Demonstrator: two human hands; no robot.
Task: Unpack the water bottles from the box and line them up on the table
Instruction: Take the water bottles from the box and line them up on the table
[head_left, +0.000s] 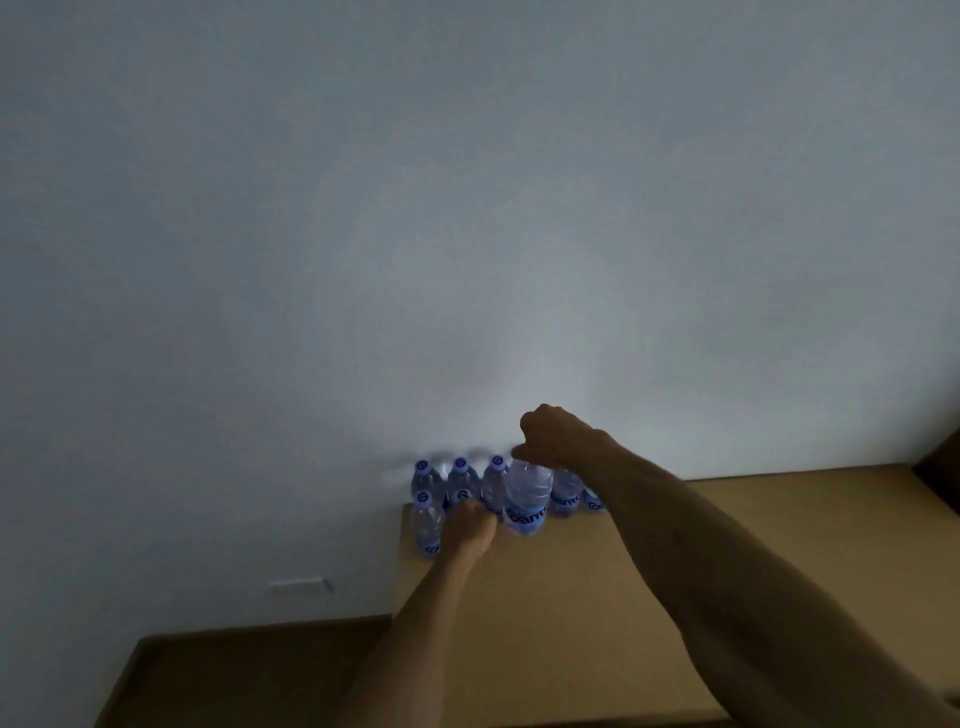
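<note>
Head view, dim light. Water bottles on the table (571, 597) at its far left corner, against the white wall (467, 208): at least seven counted, upright, blue caps and labels, in two close rows; part of the group is hidden behind the hands, so the exact count is uncertain. Right hand (553, 436) reaches forward, arm extended, fingers curled down around the top of the held bottle (527, 499), which stands upright at the front of the group. Left hand (472, 525) reaches in lower, fingers curled round a bottle in the front row; that bottle mostly hidden. Front-left bottle (427, 525) stands just beside the left hand.
</note>
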